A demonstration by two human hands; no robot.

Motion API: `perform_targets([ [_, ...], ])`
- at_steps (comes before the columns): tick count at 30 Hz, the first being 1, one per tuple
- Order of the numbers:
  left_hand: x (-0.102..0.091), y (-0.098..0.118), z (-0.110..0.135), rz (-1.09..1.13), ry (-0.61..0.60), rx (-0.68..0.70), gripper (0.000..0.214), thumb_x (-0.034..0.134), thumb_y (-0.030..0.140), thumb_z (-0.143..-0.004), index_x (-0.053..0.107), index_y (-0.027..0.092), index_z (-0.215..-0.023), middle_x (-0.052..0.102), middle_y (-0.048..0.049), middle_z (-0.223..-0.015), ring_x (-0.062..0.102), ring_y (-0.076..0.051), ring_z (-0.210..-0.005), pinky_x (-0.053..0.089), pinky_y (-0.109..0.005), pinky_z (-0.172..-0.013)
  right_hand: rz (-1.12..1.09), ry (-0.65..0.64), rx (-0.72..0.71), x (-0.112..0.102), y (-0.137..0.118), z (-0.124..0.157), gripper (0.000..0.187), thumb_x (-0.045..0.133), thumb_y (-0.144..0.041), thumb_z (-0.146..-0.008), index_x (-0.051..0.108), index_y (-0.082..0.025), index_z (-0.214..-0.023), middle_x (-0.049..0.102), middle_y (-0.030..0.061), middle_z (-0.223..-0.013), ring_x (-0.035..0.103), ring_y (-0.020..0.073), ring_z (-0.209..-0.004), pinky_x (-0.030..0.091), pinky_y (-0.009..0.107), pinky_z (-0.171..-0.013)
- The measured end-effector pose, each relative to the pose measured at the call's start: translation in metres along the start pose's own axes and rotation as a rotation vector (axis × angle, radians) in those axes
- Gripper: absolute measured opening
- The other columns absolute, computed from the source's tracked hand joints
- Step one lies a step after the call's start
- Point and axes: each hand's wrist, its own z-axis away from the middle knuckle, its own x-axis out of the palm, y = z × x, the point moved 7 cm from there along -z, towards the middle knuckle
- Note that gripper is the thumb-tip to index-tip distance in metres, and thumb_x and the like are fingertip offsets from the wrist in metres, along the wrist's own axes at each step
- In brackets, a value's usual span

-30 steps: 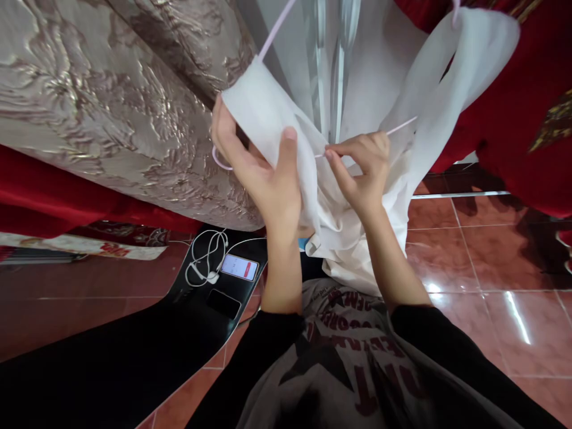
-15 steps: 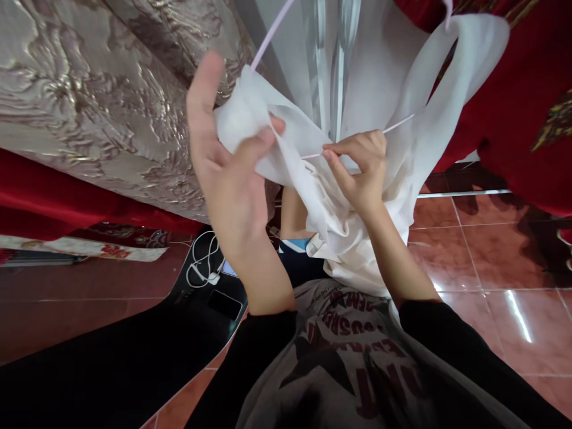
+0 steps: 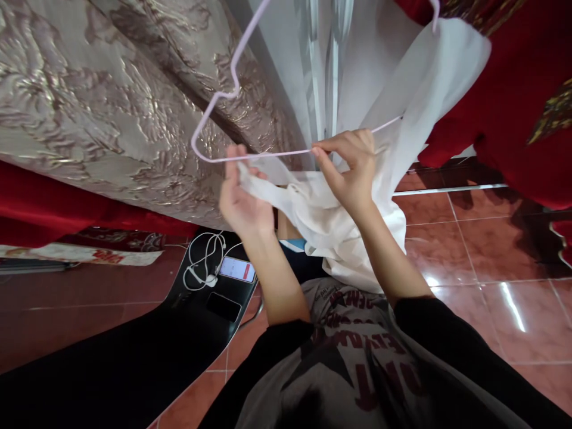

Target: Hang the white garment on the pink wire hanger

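Note:
A pale pink clothes hanger (image 3: 277, 155) spans the space before me, its left shoulder and lower bar bare. My right hand (image 3: 353, 170) pinches the lower bar between thumb and forefinger near the middle. White garment (image 3: 415, 107) cloth still drapes over the hanger's right shoulder and falls in folds onto my lap. Just under the bar on the left, my left hand (image 3: 248, 202) is slightly blurred, with a drooping edge of the white garment in its fingers. The hanger's hook is out of view.
Patterned beige curtain (image 3: 111, 119) hangs at left, red cloth (image 3: 504, 119) at right. A black bench (image 3: 134, 345) beside me carries a lit phone (image 3: 236, 269), a dark phone (image 3: 224, 307) and a white cable (image 3: 203, 262). Red floor tiles (image 3: 447, 250) lie below.
The garment's left side has come off the hanger's left shoulder, baring it. My left hand has moved down with the cloth. My right hand keeps its pinch on the bar.

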Motion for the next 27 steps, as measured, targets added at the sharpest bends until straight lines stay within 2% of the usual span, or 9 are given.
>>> perform_targets([
  [2,0.026,-0.015,0.005,0.050,-0.126,-0.009,0.031,0.035,0.033,-0.105,0.063,0.025,-0.118,0.065,-0.0040,-0.138,0.069,-0.018,-0.092,0.057,-0.036,-0.084,-0.005,0.016,0.033,0.003,-0.002,0.001,0.040,0.047,-0.053,-0.101,0.072,-0.023,-0.098,0.068,0.0023,-0.090,0.058,0.0140,-0.093,0.042,0.040,-0.101],
  [4,0.047,-0.019,0.010,0.104,-0.208,0.060,0.023,0.040,0.034,-0.106,0.061,0.025,-0.102,0.072,-0.0033,-0.115,0.058,-0.013,-0.062,0.052,-0.030,-0.065,-0.001,0.043,0.050,0.000,-0.006,0.001,0.034,0.050,-0.051,-0.100,0.072,-0.025,-0.097,0.068,0.0016,-0.092,0.058,0.0137,-0.094,0.042,0.042,-0.107],
  [8,0.060,-0.018,0.011,0.115,-0.264,0.104,0.031,0.042,0.039,-0.107,0.048,0.023,-0.081,0.064,-0.0023,-0.087,0.049,-0.012,-0.052,0.045,-0.027,-0.056,-0.053,-0.053,0.037,-0.019,-0.013,-0.008,0.025,0.056,-0.044,-0.099,0.072,-0.025,-0.103,0.070,0.0014,-0.106,0.064,0.0150,-0.106,0.044,0.043,-0.114],
  [11,0.059,-0.016,0.009,0.137,-0.315,0.098,0.032,0.046,0.043,-0.105,0.046,0.024,-0.080,0.060,-0.0029,-0.085,0.045,-0.012,-0.050,0.040,-0.028,-0.051,-0.124,0.304,0.005,-0.078,-0.003,-0.011,0.018,0.062,-0.034,-0.095,0.070,-0.023,-0.107,0.068,0.0043,-0.114,0.064,0.0163,-0.113,0.053,0.033,-0.098],
  [13,0.058,-0.015,0.008,0.162,-0.325,0.107,0.031,0.048,0.043,-0.104,0.045,0.024,-0.079,0.059,-0.0028,-0.084,0.041,-0.013,-0.048,0.036,-0.029,-0.048,-0.123,0.606,0.050,-0.120,0.021,-0.003,0.032,0.069,-0.024,-0.088,0.068,-0.023,-0.120,0.063,0.0035,-0.126,0.060,0.0177,-0.123,0.049,0.034,-0.105],
  [15,0.058,-0.016,0.008,0.171,-0.330,0.111,0.031,0.047,0.042,-0.104,0.045,0.025,-0.079,0.058,-0.0028,-0.082,0.038,-0.013,-0.047,0.033,-0.029,-0.047,-0.133,0.626,0.185,-0.135,0.054,0.002,0.057,0.073,-0.018,-0.082,0.060,-0.027,-0.137,0.053,0.0017,-0.144,0.049,0.0210,-0.140,0.038,0.039,-0.120],
  [20,0.060,-0.019,0.008,0.173,-0.311,0.120,0.030,0.047,0.040,-0.104,0.046,0.024,-0.079,0.059,-0.0029,-0.082,0.037,-0.014,-0.046,0.031,-0.030,-0.048,-0.371,0.163,0.507,-0.091,0.100,0.015,0.036,0.075,-0.038,-0.080,0.067,-0.017,-0.108,0.067,0.0084,-0.109,0.065,0.0187,-0.102,0.053,0.037,-0.096],
  [25,0.057,-0.015,0.006,0.140,-0.298,0.142,0.032,0.051,0.045,-0.102,0.045,0.025,-0.078,0.059,-0.0037,-0.079,0.034,-0.014,-0.045,0.028,-0.031,-0.047,-0.168,0.432,0.477,-0.091,0.073,0.026,0.021,0.069,-0.033,-0.081,0.056,-0.018,-0.072,0.050,0.0017,-0.071,0.049,0.0125,-0.071,0.045,0.032,-0.076],
  [27,0.057,-0.015,0.005,0.121,-0.303,0.134,0.032,0.051,0.045,-0.102,0.044,0.024,-0.078,0.058,-0.0036,-0.079,0.034,-0.014,-0.045,0.029,-0.031,-0.047,-0.109,0.523,0.458,-0.097,0.071,0.030,0.039,0.066,-0.028,-0.081,0.036,-0.020,-0.058,0.031,0.0000,-0.062,0.033,0.0100,-0.063,0.039,0.031,-0.069],
])
